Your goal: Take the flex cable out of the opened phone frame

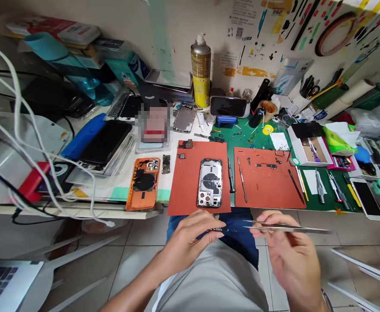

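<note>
Over my lap, my left hand [194,232] pinches a small dark phone part [215,229] between thumb and fingers; its exact kind is too small to make out. Level with it, my right hand [285,242] is closed around metal tweezers [287,227], whose tips point left towards the part and stand apart from it. Beyond my hands, an opened phone frame [210,184] lies face up on the left orange mat [185,190]. A screwdriver [231,175] rests at that mat's right edge. On the right orange mat [264,195] lie a metal spudger [242,180] and several tiny parts.
An orange phone back housing [143,184] and a circuit board [165,164] lie on the left. A spray can [201,71] and a propped phone [228,106] stand at the back. White cables [30,112] hang at the left. Tools and a white phone [367,199] line the right edge.
</note>
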Demonstrator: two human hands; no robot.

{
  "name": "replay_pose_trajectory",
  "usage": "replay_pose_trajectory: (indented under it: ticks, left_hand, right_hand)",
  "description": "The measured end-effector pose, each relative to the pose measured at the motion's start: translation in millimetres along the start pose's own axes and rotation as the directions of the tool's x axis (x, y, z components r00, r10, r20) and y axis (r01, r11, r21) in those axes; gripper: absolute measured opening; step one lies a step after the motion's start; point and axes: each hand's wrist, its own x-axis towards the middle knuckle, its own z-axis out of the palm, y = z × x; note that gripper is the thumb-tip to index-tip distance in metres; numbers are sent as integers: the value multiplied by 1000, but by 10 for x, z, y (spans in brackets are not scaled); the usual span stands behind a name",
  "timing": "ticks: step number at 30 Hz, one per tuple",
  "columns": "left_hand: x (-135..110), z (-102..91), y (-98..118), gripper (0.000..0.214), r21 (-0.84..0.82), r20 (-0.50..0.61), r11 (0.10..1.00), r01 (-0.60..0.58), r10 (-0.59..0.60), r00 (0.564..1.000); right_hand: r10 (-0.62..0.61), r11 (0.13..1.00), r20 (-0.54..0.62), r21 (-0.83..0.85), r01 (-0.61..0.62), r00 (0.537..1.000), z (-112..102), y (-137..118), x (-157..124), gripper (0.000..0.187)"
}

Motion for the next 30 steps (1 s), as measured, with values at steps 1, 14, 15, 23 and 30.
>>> replay_pose_trajectory:
  ticks: [1,14,15,23,30]
  left_hand:
    - [-21,19,7,21,-4,-9,1000,-2,2,1000]
    - [-150,118,-71,25,54,-45,991,-119,121,992]
    - [-156,124,-73,25,46,-39,992,-117,118,992]
    - [-146,161,-85,25,12,-26,995,-104,104,994]
    - [-142,162,-78,25,3,-8,995,-99,99,995]
  right_hand:
    - [1,1000,-8,-16,-1,1000,44,52,-57,11]
    - [-197,937,-102,-313,157,975,309,412,-341,13]
    - [-200,936,-110,-315,157,973,321,417,-340,12]
    - [-324,862,-77,-434,261,943,316,396,-279,8]
    - [-347,804,-5,-517,295,938,277,457,-289,16]
